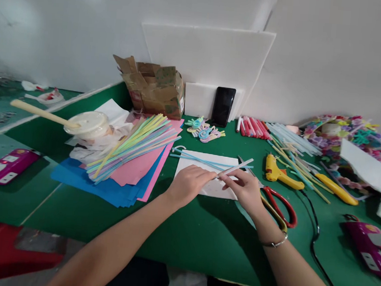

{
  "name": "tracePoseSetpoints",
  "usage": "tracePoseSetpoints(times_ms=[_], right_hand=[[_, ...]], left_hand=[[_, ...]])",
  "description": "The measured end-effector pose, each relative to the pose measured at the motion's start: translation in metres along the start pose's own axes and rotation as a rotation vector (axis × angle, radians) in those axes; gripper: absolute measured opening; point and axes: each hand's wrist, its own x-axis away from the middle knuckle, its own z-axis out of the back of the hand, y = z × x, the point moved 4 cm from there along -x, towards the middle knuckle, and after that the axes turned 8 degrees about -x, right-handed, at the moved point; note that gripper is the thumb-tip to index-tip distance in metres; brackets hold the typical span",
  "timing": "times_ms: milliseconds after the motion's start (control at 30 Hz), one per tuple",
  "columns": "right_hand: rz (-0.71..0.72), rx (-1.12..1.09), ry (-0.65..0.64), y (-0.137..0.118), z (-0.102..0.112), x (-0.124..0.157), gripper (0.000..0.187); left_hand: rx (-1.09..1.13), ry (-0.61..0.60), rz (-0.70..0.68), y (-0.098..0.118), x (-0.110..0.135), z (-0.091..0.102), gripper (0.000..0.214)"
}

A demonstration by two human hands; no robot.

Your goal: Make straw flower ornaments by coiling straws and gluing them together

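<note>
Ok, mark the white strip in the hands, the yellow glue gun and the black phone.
White strip (239, 166): head view, its exposed length.
Yellow glue gun (277, 176): head view, its body.
Black phone (223, 106): head view, its dark front.

You've got a beat-up brown cardboard box (163, 97) near a rectangular black phone (223, 106), plus a round white-lidded cup (90, 123) with a cream straw (42, 113).

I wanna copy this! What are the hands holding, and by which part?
A thin whitish strip, its upper end sticking out free. The left hand and right hand seem to pinch it with their fingertips near its lower end.
</note>
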Motion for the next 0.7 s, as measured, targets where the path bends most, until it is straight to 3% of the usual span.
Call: tracePoseSetpoints(times_ms=[67, 133, 300, 367, 467, 633, 700], right_hand=[[-0.136, -0.138, 0.006, 0.003, -0.002, 0.000, 0.019], [-0.208, -0.225, 0.002, 0.004, -0.003, 0.000, 0.020], [-0.238, -0.251, 0.002, 0.008, -0.001, -0.002, 0.021], [-0.201, -0.226, 0.021, 0.008, 0.001, -0.003, 0.022], [-0.140, -0.185, 0.076, 0.008, 0.005, -0.005, 0.026], [-0.113, -0.125, 0.098, 0.010, 0.010, -0.004, 0.028], [-0.110, -0.113, 0.088, 0.008, 0.012, -0.005, 0.029]], left_hand=[[-0.142, 0.104, -0.180, 0.004, 0.003, 0.004, 0.021], [-0.233, 0.168, -0.273, 0.006, 0.004, 0.007, 0.019], [-0.281, 0.176, -0.262, 0.006, 0.004, 0.002, 0.020], [-0.193, 0.149, -0.166, 0.004, 0.002, -0.004, 0.020], [-0.009, 0.073, 0.091, -0.003, -0.004, -0.010, 0.020], [0.350, -0.274, 0.466, -0.006, -0.015, -0.016, 0.023], [0.412, -0.324, 0.561, -0.004, -0.019, -0.013, 0.026]])
